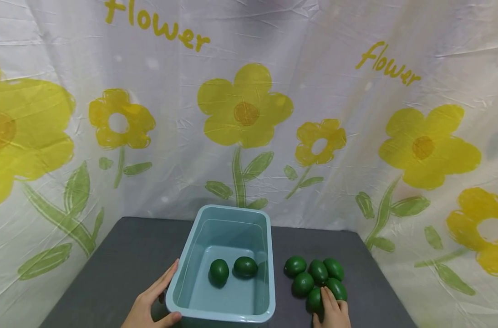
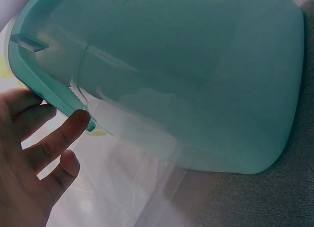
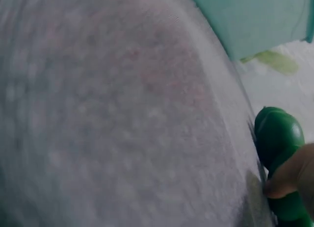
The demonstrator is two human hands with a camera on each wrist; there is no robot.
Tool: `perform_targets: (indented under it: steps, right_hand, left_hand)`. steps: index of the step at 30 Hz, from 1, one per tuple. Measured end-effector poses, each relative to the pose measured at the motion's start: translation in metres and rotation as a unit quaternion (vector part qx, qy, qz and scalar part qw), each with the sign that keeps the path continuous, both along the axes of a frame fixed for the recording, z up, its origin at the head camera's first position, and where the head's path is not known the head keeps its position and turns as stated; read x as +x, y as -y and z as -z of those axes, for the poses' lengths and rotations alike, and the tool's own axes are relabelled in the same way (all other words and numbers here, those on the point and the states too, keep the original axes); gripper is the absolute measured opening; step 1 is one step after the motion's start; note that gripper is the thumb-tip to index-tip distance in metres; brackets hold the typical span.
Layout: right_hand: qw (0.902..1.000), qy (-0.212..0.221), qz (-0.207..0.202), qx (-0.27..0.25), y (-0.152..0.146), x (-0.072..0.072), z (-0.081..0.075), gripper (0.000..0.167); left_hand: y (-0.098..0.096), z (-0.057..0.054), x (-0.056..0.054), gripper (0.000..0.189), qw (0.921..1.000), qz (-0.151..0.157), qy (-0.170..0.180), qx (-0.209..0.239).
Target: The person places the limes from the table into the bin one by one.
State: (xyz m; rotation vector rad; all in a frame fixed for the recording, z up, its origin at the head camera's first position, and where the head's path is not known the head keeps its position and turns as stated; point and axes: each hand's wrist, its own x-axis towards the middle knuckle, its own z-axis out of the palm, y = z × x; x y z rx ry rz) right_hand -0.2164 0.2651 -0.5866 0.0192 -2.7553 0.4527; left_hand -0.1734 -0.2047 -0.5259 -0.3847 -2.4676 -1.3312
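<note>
A light blue-green plastic tub (image 1: pixel 220 316) stands in the middle of the table, with two dark green limes, one left (image 1: pixel 219 272) and one right (image 1: pixel 245 267), on its floor. My left hand (image 1: pixel 150 300) spreads over the tub's near left corner, fingertips at the left rim and thumb at the front rim. In the left wrist view its fingers (image 2: pixel 73 126) are extended loosely along the tub's edge. To the right of the tub, my right hand (image 1: pixel 334 314) holds the nearest lime (image 1: pixel 314 299) of a cluster, thumb and fingers around it. My right thumb (image 3: pixel 284 180) overlaps the limes in the right wrist view.
Several other limes (image 1: pixel 302 285) lie bunched beyond the right hand on the dark grey table (image 1: pixel 150 246). A white cloth (image 1: pixel 171 182) with yellow flowers hangs behind and at both sides of the table.
</note>
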Motion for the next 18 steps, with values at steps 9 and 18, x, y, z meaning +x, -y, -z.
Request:
perform_targets:
  steps: [9,18]
  right_hand:
    - [0.9932,-0.105,-0.016,0.047,0.0015,-0.0033,0.0062,0.065]
    - [0.996,-0.088,0.003,0.018,0.0032,-0.0044,0.0038,0.063]
  left_hand:
    - [0.0008,-0.0039,-0.0016,0.087,1.0,-0.007,-0.004,-0.005]
    - [0.0012,-0.0045,-0.0036,0.087,0.9998,-0.015,-0.005,-0.015]
